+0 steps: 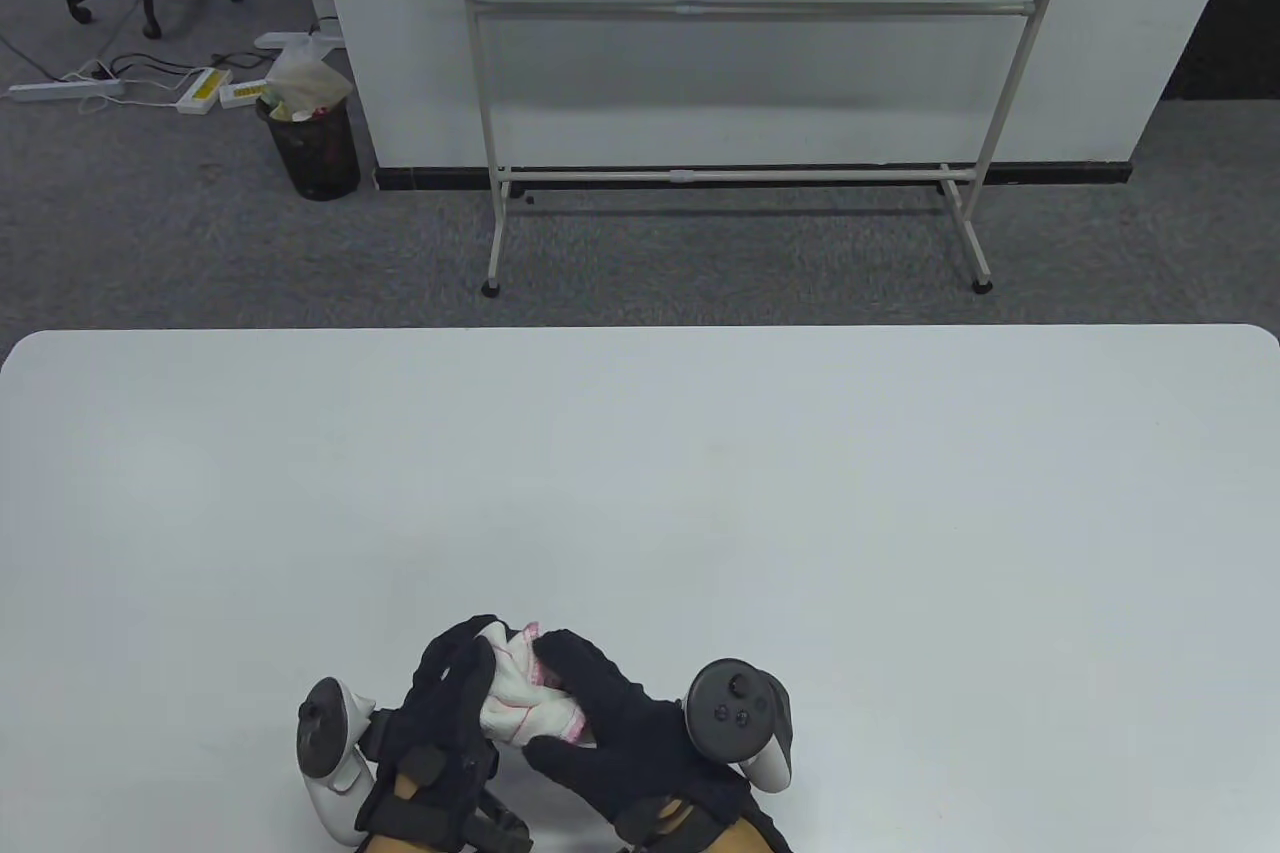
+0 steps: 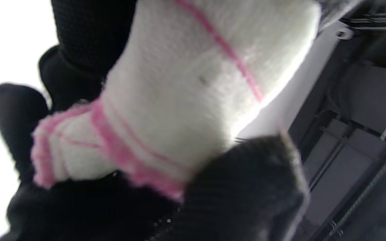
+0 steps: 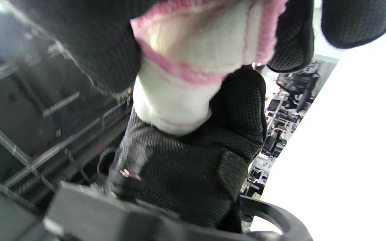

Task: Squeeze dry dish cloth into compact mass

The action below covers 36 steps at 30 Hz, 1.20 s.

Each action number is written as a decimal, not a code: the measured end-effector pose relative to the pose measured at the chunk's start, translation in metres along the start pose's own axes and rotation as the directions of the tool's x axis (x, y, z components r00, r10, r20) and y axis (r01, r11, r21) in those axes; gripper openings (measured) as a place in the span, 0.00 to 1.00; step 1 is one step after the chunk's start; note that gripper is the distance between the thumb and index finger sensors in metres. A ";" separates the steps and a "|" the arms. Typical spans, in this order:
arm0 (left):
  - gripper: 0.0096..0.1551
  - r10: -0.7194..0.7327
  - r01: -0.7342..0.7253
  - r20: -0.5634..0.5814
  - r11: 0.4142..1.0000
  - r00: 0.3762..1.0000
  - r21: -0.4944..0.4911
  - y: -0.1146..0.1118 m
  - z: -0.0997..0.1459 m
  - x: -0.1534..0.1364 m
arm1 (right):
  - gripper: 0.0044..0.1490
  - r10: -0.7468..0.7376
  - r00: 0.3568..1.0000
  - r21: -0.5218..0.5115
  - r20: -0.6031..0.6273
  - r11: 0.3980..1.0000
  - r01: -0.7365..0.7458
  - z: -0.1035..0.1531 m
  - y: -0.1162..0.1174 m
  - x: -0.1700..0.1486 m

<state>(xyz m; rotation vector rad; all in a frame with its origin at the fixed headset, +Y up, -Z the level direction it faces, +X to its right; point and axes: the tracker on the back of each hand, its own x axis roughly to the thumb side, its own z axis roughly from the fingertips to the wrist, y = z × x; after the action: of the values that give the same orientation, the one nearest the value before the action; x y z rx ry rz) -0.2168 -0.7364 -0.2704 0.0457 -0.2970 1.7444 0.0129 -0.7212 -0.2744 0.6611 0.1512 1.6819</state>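
Both hands grip a bunched cloth (image 1: 520,693) at the table's (image 1: 640,453) near edge.
Your left hand (image 1: 450,708) and right hand (image 1: 620,728) wrap it; press inward evenly, tucking its loose pink hem.

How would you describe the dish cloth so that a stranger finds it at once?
Look at the near edge of the white table, slightly left of centre. There the left hand and right hand, in black gloves, grip the dish cloth between them. It is the only white bundle with pink stripes.
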 end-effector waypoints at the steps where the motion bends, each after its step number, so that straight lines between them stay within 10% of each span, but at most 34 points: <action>1: 0.27 -0.029 0.029 0.027 1.000 0.999 0.002 -0.002 0.000 0.002 | 0.55 -0.079 0.996 -0.036 -0.032 0.996 0.078 0.001 -0.004 -0.005; 9: 0.29 -0.248 0.273 0.147 0.943 0.958 -0.191 -0.043 -0.001 0.003 | 0.65 -0.554 0.824 -0.048 -0.120 0.832 0.552 0.005 -0.001 -0.023; 16: 0.39 -0.535 0.545 0.112 0.831 0.837 -0.108 -0.047 0.004 0.005 | 0.60 -0.432 0.899 -0.069 -0.077 0.902 0.427 0.006 -0.015 -0.009; 25: 0.45 -0.365 0.363 0.028 0.909 0.931 -0.205 -0.043 0.005 -0.003 | 0.38 -0.340 0.939 -0.146 -0.045 0.932 0.331 0.001 -0.009 0.003; 30: 0.44 -0.192 0.170 -0.067 0.954 0.979 -0.246 -0.047 0.005 -0.010 | 0.32 0.053 0.990 -0.255 0.130 0.967 -0.018 0.005 -0.021 0.029; 36: 0.47 0.027 -0.150 -0.278 0.890 0.960 -0.431 -0.062 0.007 -0.031 | 0.31 0.518 0.823 -0.432 0.236 0.814 -0.389 0.016 -0.017 0.049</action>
<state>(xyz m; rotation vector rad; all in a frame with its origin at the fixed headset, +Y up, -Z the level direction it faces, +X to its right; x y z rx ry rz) -0.1512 -0.7570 -0.2589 -0.5432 -0.5038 1.7091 0.0322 -0.6753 -0.2522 0.7298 -0.6157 1.9532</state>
